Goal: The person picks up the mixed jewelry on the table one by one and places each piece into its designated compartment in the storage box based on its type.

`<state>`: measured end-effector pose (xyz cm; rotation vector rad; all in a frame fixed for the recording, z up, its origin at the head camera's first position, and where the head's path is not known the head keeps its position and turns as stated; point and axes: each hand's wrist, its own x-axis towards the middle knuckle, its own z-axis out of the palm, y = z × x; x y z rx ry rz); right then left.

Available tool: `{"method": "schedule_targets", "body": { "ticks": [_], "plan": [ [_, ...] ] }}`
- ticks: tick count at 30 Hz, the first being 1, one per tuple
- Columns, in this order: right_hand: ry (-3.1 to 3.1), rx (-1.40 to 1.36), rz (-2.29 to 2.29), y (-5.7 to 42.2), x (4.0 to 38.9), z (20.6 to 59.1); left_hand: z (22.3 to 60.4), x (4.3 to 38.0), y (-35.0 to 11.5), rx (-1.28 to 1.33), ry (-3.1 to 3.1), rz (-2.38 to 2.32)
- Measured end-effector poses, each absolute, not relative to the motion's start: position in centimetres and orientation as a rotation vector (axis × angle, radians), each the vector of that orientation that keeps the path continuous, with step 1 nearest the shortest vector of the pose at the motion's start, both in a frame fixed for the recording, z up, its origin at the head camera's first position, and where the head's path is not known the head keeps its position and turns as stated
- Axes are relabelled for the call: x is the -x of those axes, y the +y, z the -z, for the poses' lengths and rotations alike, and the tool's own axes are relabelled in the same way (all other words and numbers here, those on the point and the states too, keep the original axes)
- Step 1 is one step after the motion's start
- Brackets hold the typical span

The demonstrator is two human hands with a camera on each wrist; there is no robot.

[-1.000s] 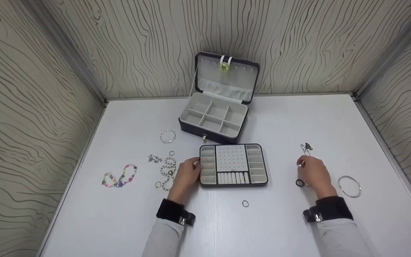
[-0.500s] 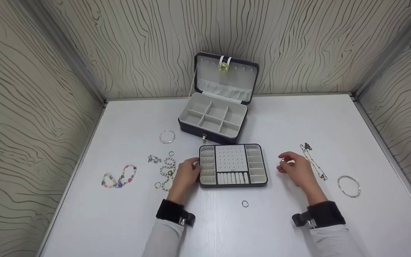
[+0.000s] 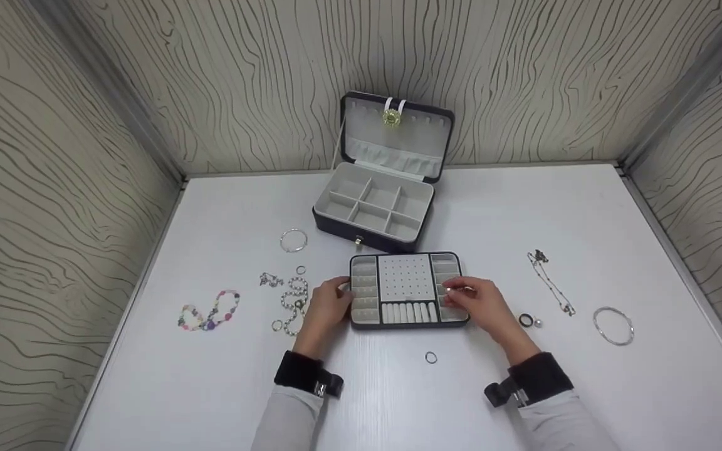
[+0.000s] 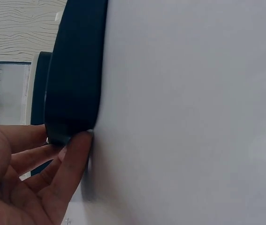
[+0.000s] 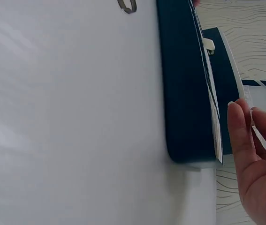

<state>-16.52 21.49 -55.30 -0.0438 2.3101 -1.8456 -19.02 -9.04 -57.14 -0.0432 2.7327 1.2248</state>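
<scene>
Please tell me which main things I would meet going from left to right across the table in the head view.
Going by their middles: colourful beads → left hand → jewellery tray → right hand → black ring → thin chain → silver bangle.

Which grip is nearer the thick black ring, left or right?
Right. The right grip is at the right side of the tray, left of the black ring; the left grip is farther, at the tray's left edge.
</scene>
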Motion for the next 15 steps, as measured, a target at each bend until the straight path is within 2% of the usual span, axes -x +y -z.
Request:
{"method": "schedule_targets", "body": {
  "ticks": [15],
  "plan": [
    [2.544, -0.020, 1.580, 18.2, 17.9, 56.2, 57.2, 19.3, -9.2, 0.038, 2.703, -1.257]
  ]
}}
